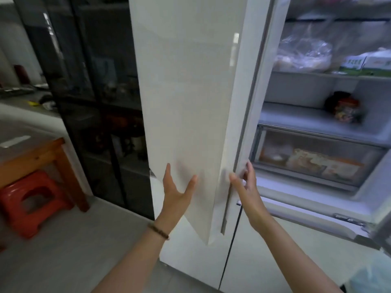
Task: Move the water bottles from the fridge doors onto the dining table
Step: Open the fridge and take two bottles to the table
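Observation:
The cream left fridge door (186, 98) stands partly open, its outer face toward me. My left hand (176, 188) lies flat against that face near the bottom, fingers spread. My right hand (245, 179) curls around the door's right edge at the same height. Inside the fridge (317, 115) I see shelves with bagged food, a carton and a jar. No water bottle shows; the door's inner side is hidden. The wooden dining table (31, 153) pokes in at the left.
A dark glass cabinet (91, 92) stands left of the fridge. A red plastic stool (31, 199) sits under the table. The right fridge door's edge (380, 229) hangs open at far right. Grey floor tiles lie below.

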